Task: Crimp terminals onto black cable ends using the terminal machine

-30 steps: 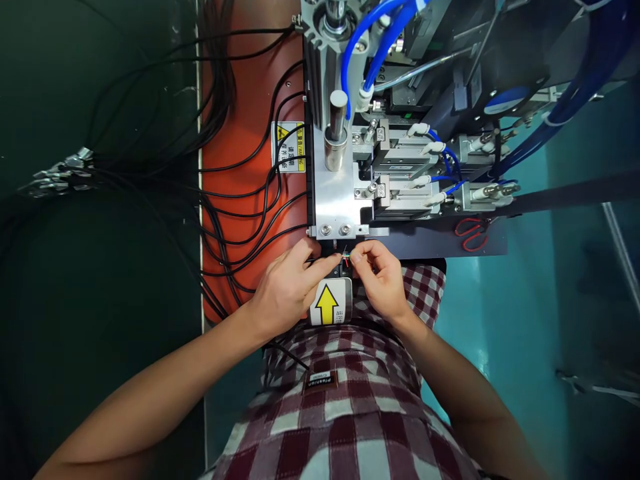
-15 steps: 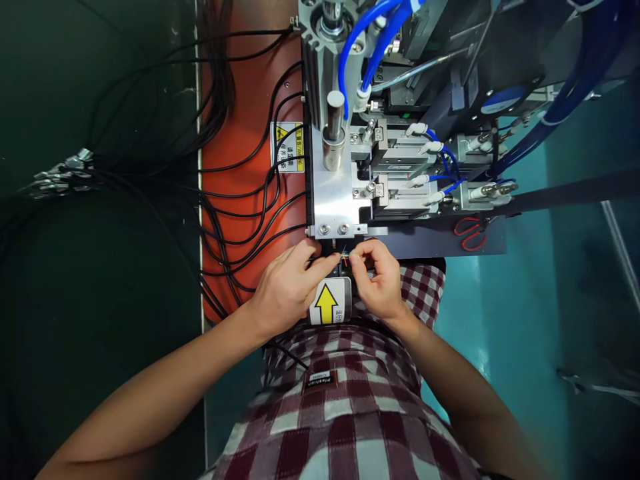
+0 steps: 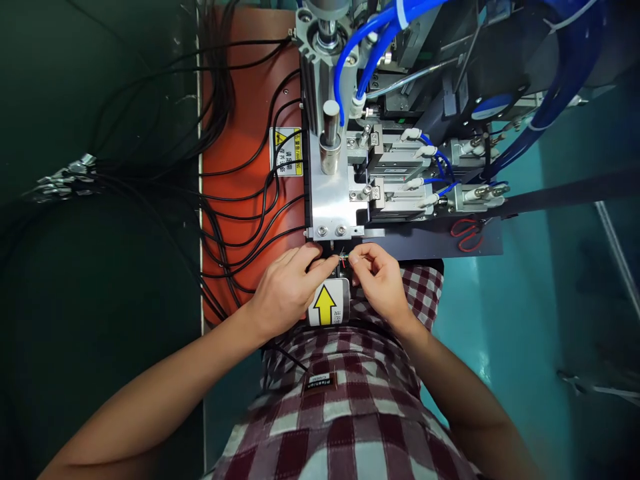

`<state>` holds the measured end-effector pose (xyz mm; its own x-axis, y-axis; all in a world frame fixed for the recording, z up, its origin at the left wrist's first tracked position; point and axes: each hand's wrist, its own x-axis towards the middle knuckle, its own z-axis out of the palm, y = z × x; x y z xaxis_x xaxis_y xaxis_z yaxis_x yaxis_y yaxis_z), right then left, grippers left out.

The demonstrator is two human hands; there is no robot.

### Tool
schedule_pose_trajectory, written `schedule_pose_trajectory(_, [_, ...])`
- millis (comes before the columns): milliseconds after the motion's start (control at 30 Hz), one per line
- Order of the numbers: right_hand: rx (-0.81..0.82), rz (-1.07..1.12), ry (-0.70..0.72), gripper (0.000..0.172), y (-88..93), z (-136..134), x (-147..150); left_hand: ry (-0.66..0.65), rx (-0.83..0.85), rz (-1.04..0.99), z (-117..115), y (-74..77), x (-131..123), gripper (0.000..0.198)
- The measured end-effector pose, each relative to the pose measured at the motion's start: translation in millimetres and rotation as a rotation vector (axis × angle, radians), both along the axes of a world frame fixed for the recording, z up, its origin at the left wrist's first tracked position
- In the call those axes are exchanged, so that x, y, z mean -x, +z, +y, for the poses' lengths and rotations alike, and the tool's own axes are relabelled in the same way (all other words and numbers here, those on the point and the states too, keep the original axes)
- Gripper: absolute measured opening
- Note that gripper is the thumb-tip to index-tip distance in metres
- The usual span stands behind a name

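My left hand (image 3: 287, 287) is closed at the front edge of the machine, index finger reaching right to a small part with thin red and pale wires (image 3: 343, 257). From the other side my right hand (image 3: 381, 283) pinches the right end of that part between thumb and fingertips. Its exact kind is too small to make out. Just above the fingers is the machine's metal block (image 3: 334, 212). A label with a yellow arrow (image 3: 325, 304) lies below, between my hands.
Black cables (image 3: 250, 200) cross the orange surface (image 3: 240, 133) on the left, ending in a bundle of metal connectors (image 3: 67, 179). Pneumatic cylinders (image 3: 400, 157) with blue hoses (image 3: 367, 50) stand at right. Red-handled scissors (image 3: 467, 233) lie on the dark plate (image 3: 425, 243).
The camera view has shifted slightly. Both hands stay at the small wired part; my right fingertips have adjusted a little.
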<state>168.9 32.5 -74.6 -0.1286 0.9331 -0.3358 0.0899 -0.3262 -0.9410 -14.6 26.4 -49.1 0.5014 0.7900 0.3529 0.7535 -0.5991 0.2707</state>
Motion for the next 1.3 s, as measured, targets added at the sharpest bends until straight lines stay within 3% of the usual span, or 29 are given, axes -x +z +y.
schedule_pose_trajectory(200, [-0.138, -0.11, -0.033, 0.015, 2.9, 4, 2, 0.002, 0.013, -0.025, -1, -2.5, 0, 0.027])
schedule_pose_trajectory(433, [0.267, 0.217, -0.071, 0.022, -3.1, 14, 4, 0.002, 0.026, -0.043, -1, -2.7, 0, 0.028])
schedule_pose_trajectory(567, [0.145, 0.093, -0.081, 0.026, -2.4, 12, -2, 0.0, 0.033, -0.049, 0, -2.9, 0, 0.029])
schedule_pose_trajectory(700, [-0.03, 0.017, -0.091, 0.02, -2.0, 8, 5, -0.003, 0.022, -0.059, 0, -3.3, 0, 0.028])
schedule_pose_trajectory(1000, [-0.261, -0.168, -0.095, 0.013, -4.1, 2, 10, -0.006, 0.047, -0.071, 0, -4.4, 0, 0.028])
schedule_pose_trajectory(1067, [-0.182, -0.126, -0.106, 0.014, -3.8, 3, 8, -0.005, 0.052, -0.067, -1, -4.0, 0, 0.028])
schedule_pose_trajectory(1200, [0.16, 0.109, -0.098, 0.02, -4.2, 9, 4, -0.006, 0.052, -0.083, -1, -3.7, -1, 0.027])
schedule_pose_trajectory(1300, [0.22, 0.158, -0.112, 0.024, -3.4, 7, 0, 0.0, 0.06, -0.091, 0, -3.9, -1, 0.026])
